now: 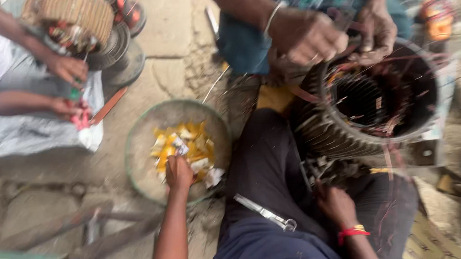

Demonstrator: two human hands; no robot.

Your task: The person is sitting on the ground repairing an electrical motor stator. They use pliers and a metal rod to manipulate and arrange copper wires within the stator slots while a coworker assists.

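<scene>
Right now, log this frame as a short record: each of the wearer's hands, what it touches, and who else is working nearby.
left hand: reaching into the round bowl, on yellow and white paper scraps
right hand: resting by the motor stator, red band at the wrist
lap: metal tool lying on dark trousers
opposite: another person's two hands at the stator's windings
left side: a third person's hands beside a second wound stator
image: motion-blurred

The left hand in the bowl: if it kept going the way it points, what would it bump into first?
The left hand points up the picture, so it would probably first meet the yellow and white paper bits in the round bowl; blur hides detail.
</scene>
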